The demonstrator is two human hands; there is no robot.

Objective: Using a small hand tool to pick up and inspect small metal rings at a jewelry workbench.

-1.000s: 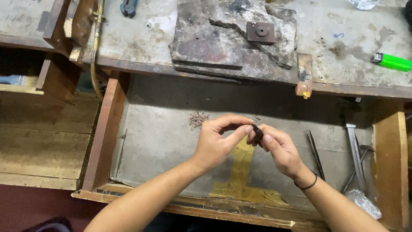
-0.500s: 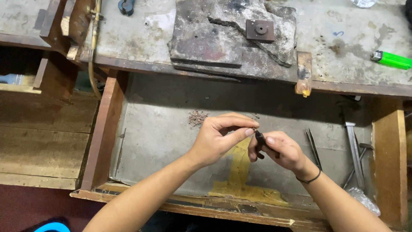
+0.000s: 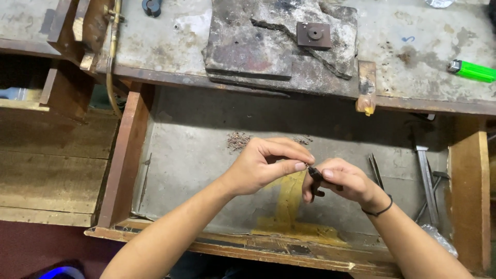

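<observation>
Worn grey surface up top; open wooden drawer below. Left hand over drawer, fingertips pinched on tiny piece, too small to identify. Right hand gripped small dark pliers, tips touching left fingertips. Green lighter at far right.

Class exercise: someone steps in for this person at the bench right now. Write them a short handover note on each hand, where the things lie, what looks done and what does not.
Left hand: fingertips pinched at a tiny piece, too small to identify, at the nose of the pliers.
Right hand: closed around small dark pliers, above the open drawer tray.
Nearby: tweezers and metal tools lie in the tray to the right; a pile of filings behind the hands; a green lighter and a square metal block on the bench top.
Done: piece gripped between fingers and pliers.
Left: cannot tell how far the shaping has got.
</observation>
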